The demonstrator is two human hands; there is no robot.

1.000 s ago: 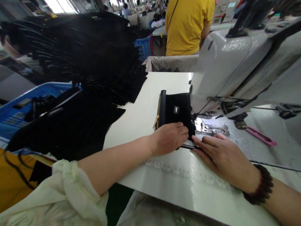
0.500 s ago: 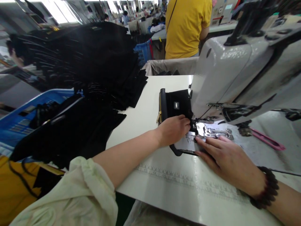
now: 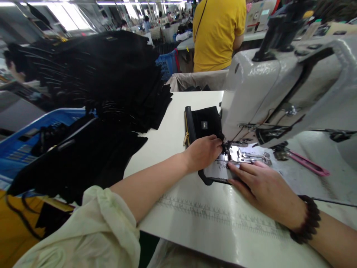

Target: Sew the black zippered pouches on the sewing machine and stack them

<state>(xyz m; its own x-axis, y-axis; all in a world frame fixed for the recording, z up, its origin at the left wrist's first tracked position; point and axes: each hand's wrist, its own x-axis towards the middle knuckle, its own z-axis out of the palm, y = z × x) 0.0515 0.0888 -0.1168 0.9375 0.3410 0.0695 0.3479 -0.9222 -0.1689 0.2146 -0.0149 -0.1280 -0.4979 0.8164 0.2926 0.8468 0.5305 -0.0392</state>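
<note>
A black fabric pouch [image 3: 206, 115] with a small label and a gold zipper [image 3: 186, 137] along its left edge lies at the needle area of a white sewing machine [image 3: 251, 96]. My left hand [image 3: 205, 150] rests on the pouch's near right part, fingers bent and pressed together on the fabric beside the presser foot [image 3: 227, 147]. In front of the metal needle plate, my right hand [image 3: 264, 190] lies low with its fingers stretched out, tips near the plate edge. Whether the fingertips touch any fabric cannot be made out. The pouch's right edge is hidden by the machine head.
A tall pile of black fabric pieces [image 3: 111, 74] stands left, above a blue crate [image 3: 16, 149]. Pink thread snips [image 3: 309, 163] lie right of the needle plate. A printed ruler [image 3: 209, 210] runs along the table front. A person in a yellow shirt [image 3: 217, 33] is beyond.
The view has shifted slightly, so machine, pouch and hands all sit a little further left. Both hands keep nearly the same places relative to the machine.
</note>
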